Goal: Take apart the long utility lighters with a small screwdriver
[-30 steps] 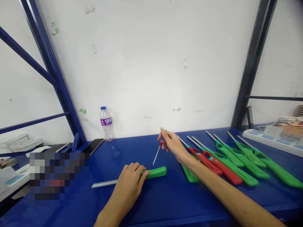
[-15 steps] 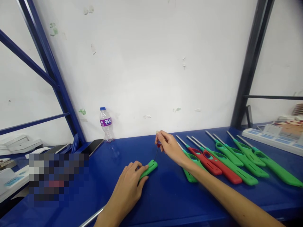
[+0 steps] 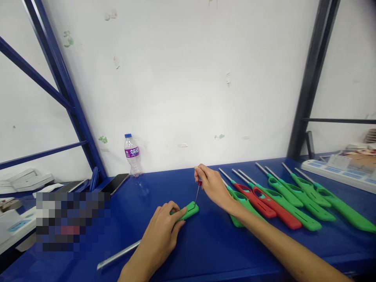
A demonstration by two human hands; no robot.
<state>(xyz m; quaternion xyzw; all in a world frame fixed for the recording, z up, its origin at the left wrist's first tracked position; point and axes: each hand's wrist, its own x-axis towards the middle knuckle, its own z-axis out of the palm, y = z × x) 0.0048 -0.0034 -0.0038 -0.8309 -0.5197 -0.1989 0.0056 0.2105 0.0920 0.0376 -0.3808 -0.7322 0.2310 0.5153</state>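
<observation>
My left hand (image 3: 164, 223) is closed around a green long-nosed gas lighter (image 3: 191, 210), pressing it against the blue tabletop. Its handle end sticks out past my fingers, while its metal barrel (image 3: 119, 255) shows at the lower left, beyond my wrist. Most of the lighter's middle is hidden under the hand. My right hand (image 3: 211, 184) grips the red handle of a small screwdriver (image 3: 197, 194). The screwdriver stands nearly upright, slightly tilted, and its tip meets the handle end of the lighter.
Several green and red lighters (image 3: 282, 207) lie side by side on the right, partly behind my right forearm. A plastic bottle (image 3: 133, 156) stands by the wall beside a dark phone (image 3: 116, 184). A white power strip (image 3: 337, 174) lies at the far right.
The lighter's handle end has swung slightly right and downward, and its barrel shows more at the lower left. The screwdriver has shifted with it and tilts a little more.
</observation>
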